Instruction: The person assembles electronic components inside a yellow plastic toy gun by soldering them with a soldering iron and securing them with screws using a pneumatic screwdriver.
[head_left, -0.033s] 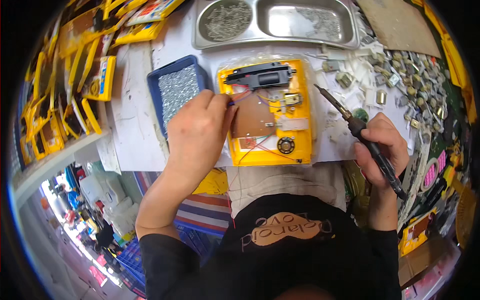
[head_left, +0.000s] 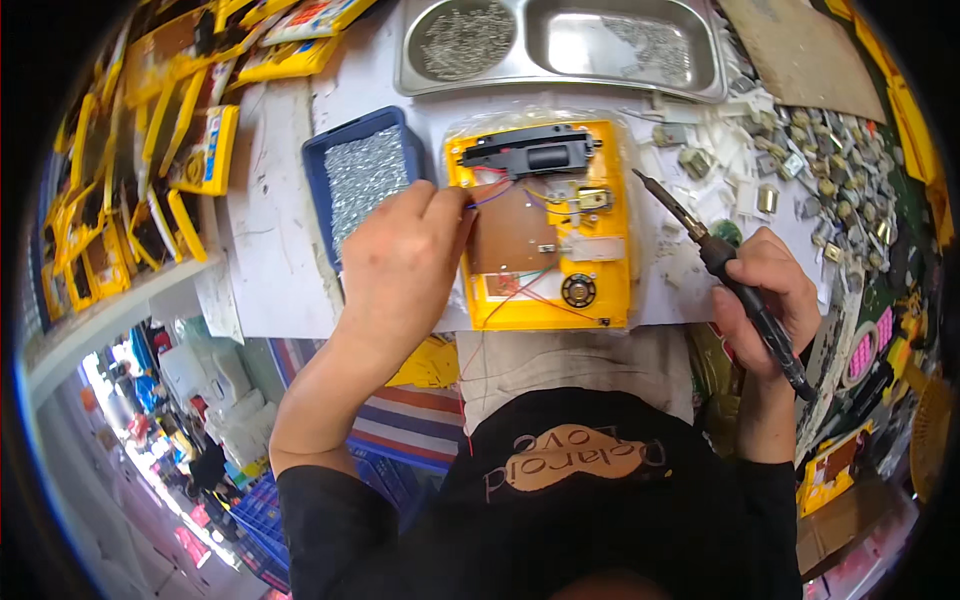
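Note:
A yellow plastic casing [head_left: 615,305] lies open on the worktable in front of me. Inside it are a brown circuit board [head_left: 512,238], a black plastic module [head_left: 525,155], a small metal motor [head_left: 594,199] and a round black speaker [head_left: 578,291]. My left hand [head_left: 400,262] reaches over the casing's left side, fingers pinched on a thin blue wire [head_left: 485,203] by the board's upper edge. My right hand [head_left: 770,285] grips a soldering iron [head_left: 728,262] by its black handle. Its metal tip points up and left, apart from the casing's right side.
A blue bin [head_left: 314,165] of small silvery parts stands left of the casing. Beyond is a steel tray [head_left: 560,84] with metal bits in two compartments. Small motors [head_left: 810,165] are heaped at right; yellow casings [head_left: 205,150] pile up at left.
The table and everything on it appear shifted slightly to the right. Both hands keep nearly the same pose, the left on the wire and the right on the soldering iron.

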A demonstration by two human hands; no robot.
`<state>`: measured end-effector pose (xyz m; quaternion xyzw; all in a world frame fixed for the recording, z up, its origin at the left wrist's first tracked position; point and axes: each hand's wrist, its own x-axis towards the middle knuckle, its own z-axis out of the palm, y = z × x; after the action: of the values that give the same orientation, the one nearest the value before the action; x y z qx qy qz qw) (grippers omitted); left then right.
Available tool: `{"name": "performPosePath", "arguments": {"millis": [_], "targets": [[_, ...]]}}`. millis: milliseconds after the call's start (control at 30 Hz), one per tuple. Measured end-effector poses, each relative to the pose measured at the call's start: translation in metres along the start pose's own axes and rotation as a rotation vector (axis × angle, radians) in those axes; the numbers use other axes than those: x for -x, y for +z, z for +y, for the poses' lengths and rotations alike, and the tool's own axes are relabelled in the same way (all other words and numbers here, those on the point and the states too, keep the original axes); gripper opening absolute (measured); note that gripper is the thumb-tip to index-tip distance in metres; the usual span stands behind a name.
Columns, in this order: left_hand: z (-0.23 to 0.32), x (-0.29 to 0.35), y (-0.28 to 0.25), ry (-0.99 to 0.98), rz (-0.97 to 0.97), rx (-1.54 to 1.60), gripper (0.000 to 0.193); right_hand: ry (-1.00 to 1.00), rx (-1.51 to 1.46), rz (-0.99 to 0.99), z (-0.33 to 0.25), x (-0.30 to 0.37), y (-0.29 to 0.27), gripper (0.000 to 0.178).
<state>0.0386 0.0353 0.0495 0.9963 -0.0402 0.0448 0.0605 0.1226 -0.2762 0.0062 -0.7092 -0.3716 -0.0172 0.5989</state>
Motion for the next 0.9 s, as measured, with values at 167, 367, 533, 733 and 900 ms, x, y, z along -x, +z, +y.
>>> {"name": "performPosePath", "arguments": {"millis": [167,367,533,733,900], "targets": [[-0.008,0.001,0.003,-0.030,0.015,0.084,0.009,-0.016,-0.027,-0.015,-0.003,-0.005,0.005,0.029],[-0.007,-0.012,0.007,0.132,0.214,0.301,0.011,0.008,-0.035,0.004,-0.002,-0.004,0.007,0.031],[0.012,-0.010,0.032,-0.130,0.201,0.984,0.008,0.332,-0.261,0.083,-0.017,-0.002,0.027,0.040],[0.019,-0.012,0.035,-0.416,0.082,1.415,0.007,0.341,-0.417,0.071,-0.021,-0.053,0.081,0.050],[0.023,-0.014,0.033,-0.347,0.180,1.324,0.010,0.313,-0.393,0.021,-0.013,-0.080,0.098,0.051]]}}
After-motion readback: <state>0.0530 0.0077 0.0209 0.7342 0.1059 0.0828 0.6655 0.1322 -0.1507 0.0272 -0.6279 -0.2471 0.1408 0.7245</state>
